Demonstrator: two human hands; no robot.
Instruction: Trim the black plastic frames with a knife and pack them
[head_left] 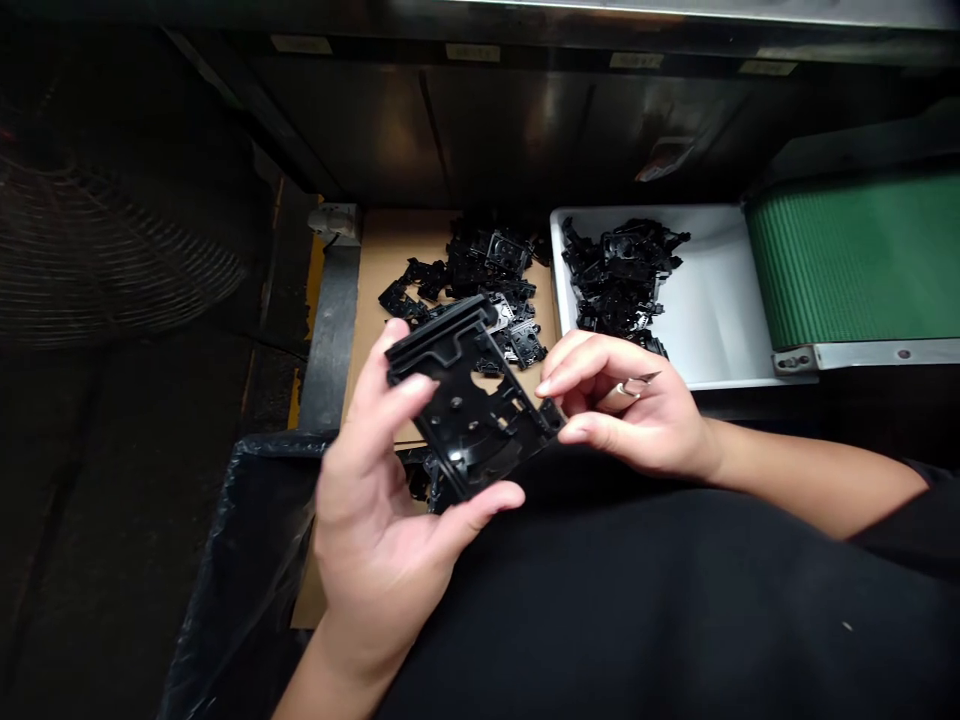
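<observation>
Item: black plastic molded part (pixel 465 400), left hand (pixel 375 510) cradling it, fingers spread, over cardboard (pixel 390 250); right hand (pixel 630 410) pinching corner, small metal tool (pixel 634 385) half-hidden in fingers. White bin (pixel 712 300) w/ black parts (pixel 619 275) beside green conveyor belt (pixel 855 260).

Nothing is legible: the pale labels (pixel 472 52) on the dark metal housing (pixel 360 130) are too small.

We see a plain black shirt (pixel 622 600) with a short sleeve (pixel 919 500) and a bare right forearm (pixel 810 480) below it. A metal ring (pixel 624 389) with a pointed tip sits on the right hand (pixel 637 410).
</observation>
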